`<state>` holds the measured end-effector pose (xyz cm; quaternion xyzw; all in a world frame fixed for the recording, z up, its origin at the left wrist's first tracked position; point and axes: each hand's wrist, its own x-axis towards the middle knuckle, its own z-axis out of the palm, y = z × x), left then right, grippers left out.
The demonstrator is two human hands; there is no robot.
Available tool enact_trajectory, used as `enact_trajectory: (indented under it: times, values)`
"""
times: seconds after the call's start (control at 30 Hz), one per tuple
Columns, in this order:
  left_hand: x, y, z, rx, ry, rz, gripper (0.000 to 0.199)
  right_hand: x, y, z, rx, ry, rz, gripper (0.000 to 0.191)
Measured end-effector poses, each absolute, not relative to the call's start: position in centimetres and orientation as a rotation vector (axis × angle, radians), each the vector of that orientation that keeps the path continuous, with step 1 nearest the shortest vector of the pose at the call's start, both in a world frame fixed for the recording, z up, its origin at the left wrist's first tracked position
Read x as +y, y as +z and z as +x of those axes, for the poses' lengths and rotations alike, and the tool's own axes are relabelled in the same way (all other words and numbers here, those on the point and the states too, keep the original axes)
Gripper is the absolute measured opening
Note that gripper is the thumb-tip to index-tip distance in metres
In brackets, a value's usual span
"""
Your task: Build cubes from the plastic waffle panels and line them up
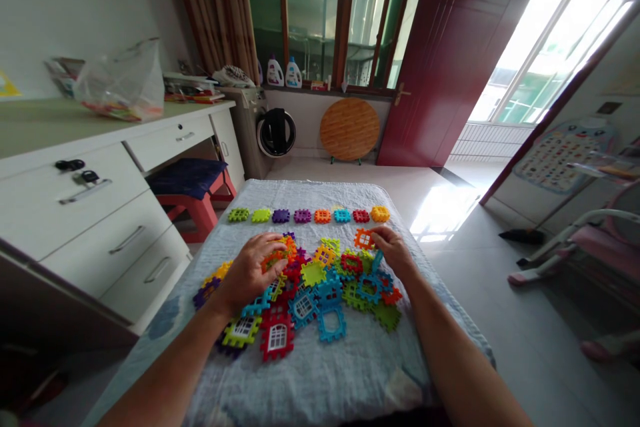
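A heap of colourful plastic interlocking building blocks (pixel 314 273) lies on the cloth-covered table. My left hand (pixel 253 271) is at the heap's left side, thumb and fingers curved round an orange block (pixel 289 248); the palm side is hidden. My right hand (pixel 394 250) pinches an orange window block (pixel 364 239) by its right edge, at the heap's far right corner. Just under that hand a blue block (pixel 377 260) stands on edge. Beyond the heap runs a straight row of separate blocks in several colours, with a purple block (pixel 303 215) near its middle.
A pale blue cloth (pixel 350 387) covers the table. Left stands a white desk (pixel 95 213) with a plastic bag (pixel 125 83) on top, and a red stool (pixel 200 197) beside it. A washing machine (pixel 250 127), a round wooden board (pixel 350 129) and a red door (pixel 450 47) are behind.
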<state>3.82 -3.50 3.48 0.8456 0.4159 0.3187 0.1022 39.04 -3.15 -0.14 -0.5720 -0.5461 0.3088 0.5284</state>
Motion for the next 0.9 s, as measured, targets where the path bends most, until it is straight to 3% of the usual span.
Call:
enact_trajectory:
  times: [0.17, 0.47, 0.7, 0.9]
  values:
    - [-1.8, 2.1, 0.3, 1.501, 1.039, 2.312, 0.036, -2.0, -0.5, 40.3, -1.129, 0.629, -1.394, 0.035]
    - [-1.0, 0.4, -1.2, 1.527, 0.724, 2.071, 0.047, -2.8, 0.4, 42.7, -0.87, 0.636, -1.522, 0.031]
    - [-1.6, 0.9, -1.0, 1.409, 0.85, 1.833, 0.052, -1.9, -0.5, 40.8, -1.195, 0.655, -1.473, 0.035]
    - [-1.3, 1.2, -1.7, 1.518, 1.074, 1.843, 0.05, -1.4, -1.2, 39.5, -1.553, 0.377, -1.715, 0.019]
